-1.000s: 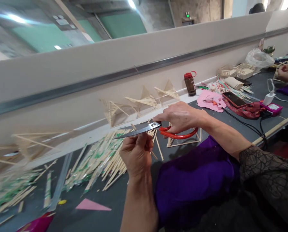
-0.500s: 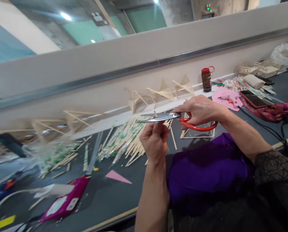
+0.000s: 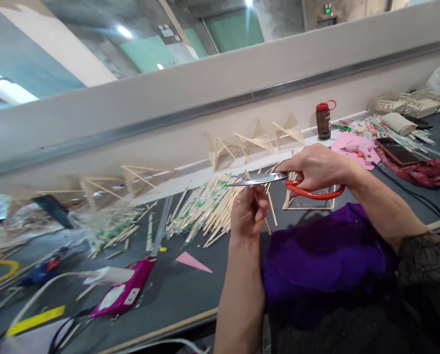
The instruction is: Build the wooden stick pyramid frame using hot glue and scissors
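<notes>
My right hand [image 3: 318, 167] is closed around the red-handled scissors [image 3: 312, 192], with the index finger laid along near the pivot. Their metal blades point left and look slightly apart. Just below the blades, my left hand [image 3: 248, 211] pinches a thin wooden stick [image 3: 247, 174], whose end shows above the blades. Whether the stick lies between the blades I cannot tell. Behind my right hand, a frame of glued sticks [image 3: 308, 208] rests on the dark table. To the left lies a pile of wooden sticks [image 3: 214, 211], several in green-printed wrappers.
Several stick models [image 3: 223, 150] stand along the wall. A bottle [image 3: 323, 123], a pink glue gun [image 3: 363, 151] and a phone [image 3: 397, 150] are at the right. At the left lie a magenta power strip [image 3: 126, 290] with a cable, and a pink paper triangle [image 3: 193, 262].
The view has swung left, so everything sits further right in the picture. The scissor blades look a little wider apart. Both hands keep their hold.
</notes>
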`<move>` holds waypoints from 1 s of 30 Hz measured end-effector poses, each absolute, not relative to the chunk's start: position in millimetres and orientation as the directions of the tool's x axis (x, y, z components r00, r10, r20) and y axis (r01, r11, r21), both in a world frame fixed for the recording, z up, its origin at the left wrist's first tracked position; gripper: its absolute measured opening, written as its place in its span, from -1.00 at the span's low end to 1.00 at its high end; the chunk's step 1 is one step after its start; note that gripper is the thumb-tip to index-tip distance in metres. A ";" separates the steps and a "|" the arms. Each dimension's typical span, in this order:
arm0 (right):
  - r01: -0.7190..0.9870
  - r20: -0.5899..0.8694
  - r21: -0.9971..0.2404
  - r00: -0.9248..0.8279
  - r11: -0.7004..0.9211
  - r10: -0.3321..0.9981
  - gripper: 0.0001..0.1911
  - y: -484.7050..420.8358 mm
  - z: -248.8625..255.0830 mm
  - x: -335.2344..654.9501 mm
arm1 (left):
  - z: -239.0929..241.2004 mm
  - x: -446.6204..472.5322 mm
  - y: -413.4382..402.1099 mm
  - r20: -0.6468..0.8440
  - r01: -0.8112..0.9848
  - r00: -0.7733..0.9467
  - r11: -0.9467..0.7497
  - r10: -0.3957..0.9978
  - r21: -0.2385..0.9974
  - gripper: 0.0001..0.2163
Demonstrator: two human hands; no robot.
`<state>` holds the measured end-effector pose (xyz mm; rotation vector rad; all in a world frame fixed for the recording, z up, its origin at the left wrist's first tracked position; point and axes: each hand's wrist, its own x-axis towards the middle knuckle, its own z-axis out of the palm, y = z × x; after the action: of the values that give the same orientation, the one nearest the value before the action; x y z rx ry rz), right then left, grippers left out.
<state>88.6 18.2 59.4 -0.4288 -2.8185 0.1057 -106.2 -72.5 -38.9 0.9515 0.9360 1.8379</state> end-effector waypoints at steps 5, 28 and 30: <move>0.366 0.277 -0.047 -0.889 0.930 0.364 -0.65 19.9 54.6 82.6 | -34.3 -93.9 -64.0 0.379 -0.009 -0.702 -0.540 0.603 0.841 -0.58; 0.318 0.272 -0.095 -0.903 0.943 0.332 -0.69 20.2 56.5 84.8 | -36.6 -107.6 -69.0 0.292 -0.227 -0.514 -0.457 0.806 0.860 -0.62; 0.360 0.268 -0.062 -0.892 0.931 0.363 -0.66 20.9 54.9 81.8 | -34.6 -100.5 -65.7 0.367 -0.040 -0.656 -0.516 0.659 0.856 -0.59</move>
<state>81.8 20.9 54.9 -0.5372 -2.8123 0.0152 -100.5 -65.7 -34.6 0.9729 1.2179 2.2032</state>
